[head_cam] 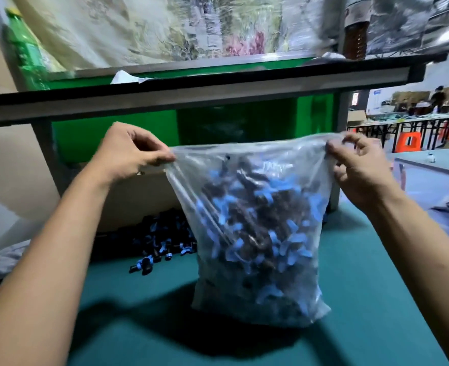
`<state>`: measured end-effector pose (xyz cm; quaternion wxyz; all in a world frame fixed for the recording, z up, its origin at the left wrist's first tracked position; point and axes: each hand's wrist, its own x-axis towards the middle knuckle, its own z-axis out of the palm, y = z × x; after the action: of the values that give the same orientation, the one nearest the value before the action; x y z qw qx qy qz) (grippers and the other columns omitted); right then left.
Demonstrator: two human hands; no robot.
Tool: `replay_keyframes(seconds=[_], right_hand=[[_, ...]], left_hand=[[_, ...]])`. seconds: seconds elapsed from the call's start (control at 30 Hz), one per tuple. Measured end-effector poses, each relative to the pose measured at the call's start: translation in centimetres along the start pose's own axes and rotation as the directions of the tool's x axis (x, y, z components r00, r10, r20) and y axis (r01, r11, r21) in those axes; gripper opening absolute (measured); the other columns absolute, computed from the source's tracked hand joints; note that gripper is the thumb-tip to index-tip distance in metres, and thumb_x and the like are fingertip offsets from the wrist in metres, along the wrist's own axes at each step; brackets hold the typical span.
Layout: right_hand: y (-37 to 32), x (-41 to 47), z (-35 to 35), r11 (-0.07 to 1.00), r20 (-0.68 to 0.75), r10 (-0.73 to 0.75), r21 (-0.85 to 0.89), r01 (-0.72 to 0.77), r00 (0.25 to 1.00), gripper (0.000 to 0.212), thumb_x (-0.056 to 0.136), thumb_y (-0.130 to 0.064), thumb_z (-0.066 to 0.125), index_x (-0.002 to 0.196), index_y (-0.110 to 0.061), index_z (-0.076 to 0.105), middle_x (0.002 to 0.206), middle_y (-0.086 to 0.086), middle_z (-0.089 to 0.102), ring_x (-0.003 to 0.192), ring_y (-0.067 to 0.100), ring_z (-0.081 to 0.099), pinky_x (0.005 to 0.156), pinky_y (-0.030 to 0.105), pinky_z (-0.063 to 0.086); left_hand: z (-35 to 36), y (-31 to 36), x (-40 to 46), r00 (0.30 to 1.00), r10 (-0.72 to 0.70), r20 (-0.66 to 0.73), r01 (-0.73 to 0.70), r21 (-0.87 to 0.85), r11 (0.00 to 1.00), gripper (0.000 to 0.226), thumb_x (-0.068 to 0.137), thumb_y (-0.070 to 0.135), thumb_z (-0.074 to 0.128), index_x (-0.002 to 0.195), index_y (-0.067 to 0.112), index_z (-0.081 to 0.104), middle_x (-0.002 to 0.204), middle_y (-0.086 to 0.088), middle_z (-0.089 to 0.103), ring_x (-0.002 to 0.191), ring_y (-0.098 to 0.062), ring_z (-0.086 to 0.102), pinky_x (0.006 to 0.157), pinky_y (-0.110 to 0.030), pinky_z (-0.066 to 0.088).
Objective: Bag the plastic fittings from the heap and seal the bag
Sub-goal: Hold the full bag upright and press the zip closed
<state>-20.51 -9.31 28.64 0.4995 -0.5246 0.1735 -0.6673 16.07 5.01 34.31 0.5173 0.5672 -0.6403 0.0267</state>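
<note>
Your left hand point(128, 151) and right hand point(358, 167) pinch the top corners of the clear, crinkled bag point(257, 299), bulging with black-and-blue fittings point(260, 228), above the green table point(144, 326).

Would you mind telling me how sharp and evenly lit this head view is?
Head view: the bag and both hands, left and right, are fairly sharp; the bottle and cloth above smear with blur; the shelf edge bows; a dark shadow lies on the table.

A single head-worn wide-angle view looks forward and down, close over the green desk point(350, 299), toward the shelf rail point(191, 93) just beyond the desk's far edge.
</note>
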Motion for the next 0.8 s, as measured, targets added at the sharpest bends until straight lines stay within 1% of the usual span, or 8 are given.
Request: replay_keyframes(seconds=[0.1,0.2,0.3,0.43,0.5,0.6,0.7,0.8], right_hand=[[1.5,-0.9,-1.4,0.971,0.050,0.228,-0.087,-0.223,0.972,0.038,0.078,-0.010,0.071,0.112,0.002,0.058,0.100,0.023,0.054,0.094,0.030,0.056,0.078,0.032,0.056],[1.7,-1.7,-1.7,0.944,0.080,0.321,-0.101,-0.313,0.944,0.031,0.078,-0.019,0.070,0.101,0.002,0.067,0.108,0.026,0.065,0.103,0.037,0.059,0.097,0.056,0.048],[0.9,-1.7,-1.6,0.970,0.099,0.242,-0.027,-0.241,0.965,0.024,0.075,-0.016,0.071,0.092,0.001,0.067,0.087,0.015,0.071,0.082,0.028,0.063,0.084,0.044,0.056],[-0.5,-0.9,-1.3,0.999,0.000,0.030,0.033,-0.030,1.000,0.021,0.076,-0.012,0.074,0.095,-0.006,0.071,0.078,-0.001,0.076,0.070,0.010,0.068,0.068,0.026,0.057],[-0.5,-0.6,-1.2,0.999,-0.011,0.031,0.023,-0.030,0.999,0.007,0.088,-0.007,0.067,0.095,-0.007,0.069,0.072,-0.004,0.074,0.067,0.007,0.065,0.074,0.027,0.054],[-0.1,-0.7,-1.3,0.997,-0.026,0.072,0.002,-0.072,0.997,0.019,0.102,-0.009,0.053,0.092,-0.009,0.069,0.072,-0.002,0.073,0.068,0.010,0.065,0.080,0.031,0.051],[0.0,-1.4,-1.4,1.000,0.037,0.028,-0.007,-0.028,0.999,0.026,0.102,-0.017,0.054,0.086,-0.012,0.073,0.077,-0.002,0.074,0.073,0.011,0.066,0.080,0.028,0.053],[0.4,-1.9,-1.3,0.989,0.046,-0.086,-0.119,0.091,0.995,0.017,0.098,-0.019,0.062,0.087,-0.014,0.075,0.082,0.001,0.071,0.078,0.015,0.062,0.077,0.030,0.051]], left_hand=[[-0.9,-0.4,-1.2,0.987,-0.085,0.136,0.089,-0.020,0.996,0.022,0.066,0.019,0.087,0.083,0.007,0.080,0.074,-0.003,0.078,0.061,0.001,0.066,0.061,-0.009,0.052],[-2.5,-0.5,-1.2,0.975,-0.102,0.198,0.126,-0.113,0.986,0.019,0.070,0.019,0.083,0.088,0.013,0.084,0.088,-0.014,0.079,0.077,-0.011,0.072,0.073,-0.017,0.060],[-3.2,-0.5,-1.0,0.974,-0.086,0.211,0.110,-0.105,0.988,0.020,0.070,0.021,0.084,0.089,0.015,0.084,0.084,-0.013,0.079,0.076,-0.012,0.075,0.071,-0.017,0.059],[-1.7,-0.6,-1.2,0.994,-0.081,0.078,0.096,-0.205,0.974,0.021,0.069,0.012,0.083,0.088,0.005,0.080,0.074,-0.006,0.078,0.064,-0.006,0.073,0.064,-0.013,0.056],[-0.8,-1.0,-1.2,0.997,-0.082,0.003,0.081,-0.216,0.973,0.016,0.072,0.008,0.083,0.087,0.005,0.077,0.070,0.000,0.077,0.061,-0.003,0.071,0.062,-0.012,0.056],[0.4,-1.5,-1.0,0.995,-0.066,-0.075,0.053,-0.168,0.984,0.011,0.079,0.003,0.083,0.083,0.012,0.077,0.067,0.006,0.076,0.057,-0.001,0.068,0.060,-0.011,0.055],[1.4,-1.7,-0.8,0.988,-0.064,-0.142,0.044,-0.139,0.989,0.010,0.082,0.003,0.082,0.083,0.010,0.077,0.064,0.010,0.074,0.056,0.001,0.066,0.060,-0.011,0.054],[1.9,-1.9,-0.8,0.980,-0.090,-0.178,0.062,-0.155,0.986,0.012,0.081,0.002,0.083,0.089,0.006,0.075,0.065,0.009,0.074,0.056,0.000,0.067,0.061,-0.012,0.055]])
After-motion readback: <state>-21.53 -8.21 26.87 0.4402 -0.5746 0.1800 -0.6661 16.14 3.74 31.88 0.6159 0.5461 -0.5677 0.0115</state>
